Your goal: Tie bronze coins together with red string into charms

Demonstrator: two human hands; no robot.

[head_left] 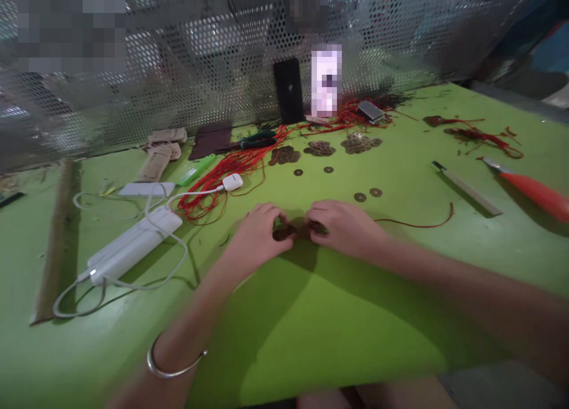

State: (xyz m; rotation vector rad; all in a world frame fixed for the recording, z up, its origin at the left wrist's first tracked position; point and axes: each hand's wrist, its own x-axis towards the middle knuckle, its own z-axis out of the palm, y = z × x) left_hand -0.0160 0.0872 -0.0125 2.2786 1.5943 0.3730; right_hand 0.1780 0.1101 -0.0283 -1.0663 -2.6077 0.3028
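Note:
Both hands rest close together on the green table (338,332). My left hand (258,234) and my right hand (344,225) have their fingers curled and pinched around a small dark cluster of coins (291,231) held between them. A silver bangle (173,364) circles my left wrist. A red cord (418,222) trails off to the right from my right hand. Two loose coins (367,195) lie just beyond my right hand.
Piles of holed coins (322,148) and a tangle of red string (222,172) lie farther back. A white power bank with cables (133,246) sits left. A red-handled cutter (533,189) and a slim blade (466,187) lie right. A perforated metal screen (200,59) backs the table.

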